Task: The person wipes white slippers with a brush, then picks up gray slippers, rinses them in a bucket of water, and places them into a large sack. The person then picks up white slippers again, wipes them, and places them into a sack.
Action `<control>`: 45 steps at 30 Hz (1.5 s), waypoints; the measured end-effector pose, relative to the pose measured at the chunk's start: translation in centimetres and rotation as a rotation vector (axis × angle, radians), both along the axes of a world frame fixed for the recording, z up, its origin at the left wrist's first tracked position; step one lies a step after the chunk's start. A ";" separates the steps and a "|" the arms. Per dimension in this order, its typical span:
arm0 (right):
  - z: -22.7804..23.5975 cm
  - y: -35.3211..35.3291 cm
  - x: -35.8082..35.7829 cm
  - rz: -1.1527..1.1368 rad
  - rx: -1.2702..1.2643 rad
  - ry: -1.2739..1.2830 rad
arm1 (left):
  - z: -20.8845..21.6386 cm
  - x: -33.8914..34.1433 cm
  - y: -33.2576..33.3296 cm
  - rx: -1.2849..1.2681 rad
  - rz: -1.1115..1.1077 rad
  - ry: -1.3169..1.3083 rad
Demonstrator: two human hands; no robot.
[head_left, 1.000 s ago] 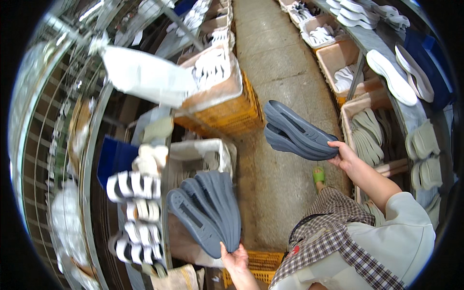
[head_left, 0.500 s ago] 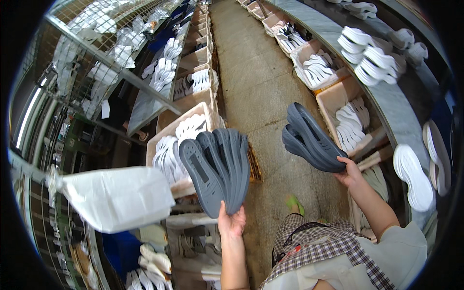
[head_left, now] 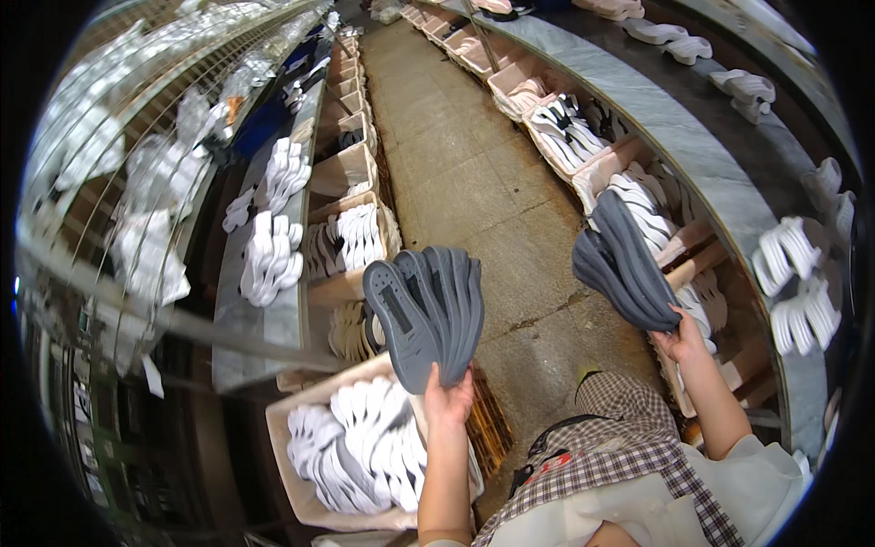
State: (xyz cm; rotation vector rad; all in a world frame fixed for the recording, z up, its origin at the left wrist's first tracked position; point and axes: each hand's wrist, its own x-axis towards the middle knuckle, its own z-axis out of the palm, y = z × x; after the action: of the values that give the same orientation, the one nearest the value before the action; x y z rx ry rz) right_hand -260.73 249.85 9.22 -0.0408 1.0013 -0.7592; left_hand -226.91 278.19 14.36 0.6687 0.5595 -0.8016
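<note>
Several dark grey shoe soles [head_left: 428, 314] are fanned out in my left hand [head_left: 448, 397], which grips them by their lower ends, toes up. They hang over the aisle, just above and right of a bin of white soles. My right hand [head_left: 682, 337] is closed on the near end of a smaller bunch of dark grey soles [head_left: 627, 264], which tilts up and to the left. That bunch hides part of a bin of white soles on the right side. Where the fingers wrap under the soles, they are partly hidden.
On the near left stands a pink-lined bin [head_left: 290, 456] full of white soles [head_left: 374, 447]. Rows of similar bins line both sides of the aisle floor [head_left: 456, 173]. Grey benches bear white soles, left [head_left: 272, 260] and right [head_left: 791, 251]. A wire rack [head_left: 100, 246] stands far left.
I have moved forward along the aisle; the benches and bins have slid nearer. The white bag at the left has left the view. Both hands keep hold of their soles.
</note>
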 end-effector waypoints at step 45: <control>-5.0 -106.3 123.7 0.214 0.030 0.036 | -8.6 115.5 -93.6 0.318 0.287 0.075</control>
State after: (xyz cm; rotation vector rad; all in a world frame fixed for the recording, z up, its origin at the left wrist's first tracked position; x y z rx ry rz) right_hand -137.07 143.57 4.19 -0.1339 1.0242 -0.5498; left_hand -111.40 184.57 5.80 0.8289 0.8411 -0.4733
